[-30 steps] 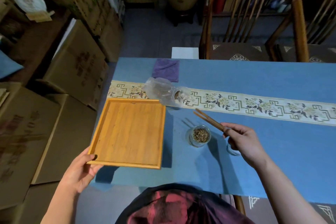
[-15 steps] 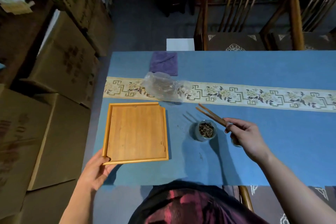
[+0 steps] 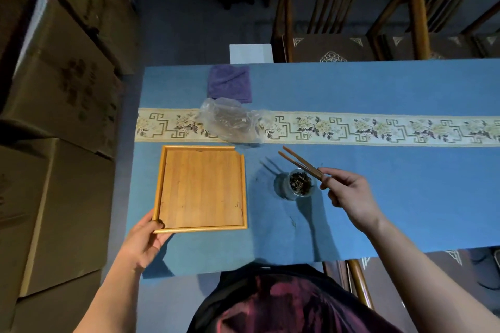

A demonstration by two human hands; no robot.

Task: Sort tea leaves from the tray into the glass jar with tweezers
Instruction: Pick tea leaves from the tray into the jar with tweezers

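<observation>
The jar (image 3: 297, 184) stands on the blue cloth (image 3: 405, 197) just right of the tray (image 3: 201, 189), open-topped and holding a dark tangle of tea leaves. The tray lies flat near the table's left end, and its wooden floor looks almost bare; a few thin dark marks near its right rim may be stray leaves, though they are too small to tell. A fleck or two also seems to lie on the cloth below the jar.

The right hand (image 3: 351, 197) pinches the tweezers (image 3: 300, 162) by their back end between thumb and fingers. The two wooden tips stand a little apart and carry nothing; they pass over the jar's far rim and point up-left toward the plastic bag (image 3: 230, 121), which lies on the patterned runner (image 3: 378, 128). The left hand (image 3: 146, 240) grips the tray's near left corner, thumb over the rim and fingers beneath.

By the look of it, the sorting is near its end: the jar is filled and the tray nearly emptied. The step in hand is probably a check for leftovers. The next move would call for swinging the tips across to the tray's right edge, closing them lightly on any last leaf, and carrying it back over the jar's mouth, with the left hand keeping the tray steady.

A purple towel (image 3: 230, 84) lies beyond the bag.
</observation>
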